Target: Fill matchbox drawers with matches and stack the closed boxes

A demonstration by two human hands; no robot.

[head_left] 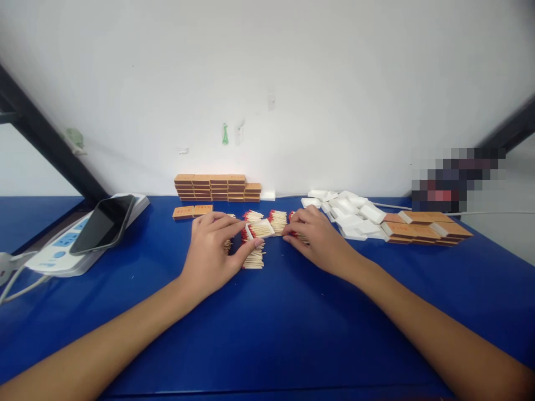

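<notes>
My left hand (215, 242) pinches a white matchbox tray (270, 224) between thumb and fingers. Red-tipped matches (259, 229) lie inside the tray, which is tilted above a loose match pile (253, 259). To the right, my right hand (315, 236) has its fingers curled down at another group of matches (300, 238), partly hidden by the hand. Between the hands a further pile of matches (278, 221) rests on the blue table, heads pointing left. Some matches beside my left fingers are mostly covered.
Orange matchboxes (211, 187) stand stacked by the wall, with two more matchboxes (193, 211) in front. White empty trays (346, 209) are heaped right of centre, next to matchbox sleeves (426, 227). At left, a phone (104, 223) lies on a power strip (62, 253).
</notes>
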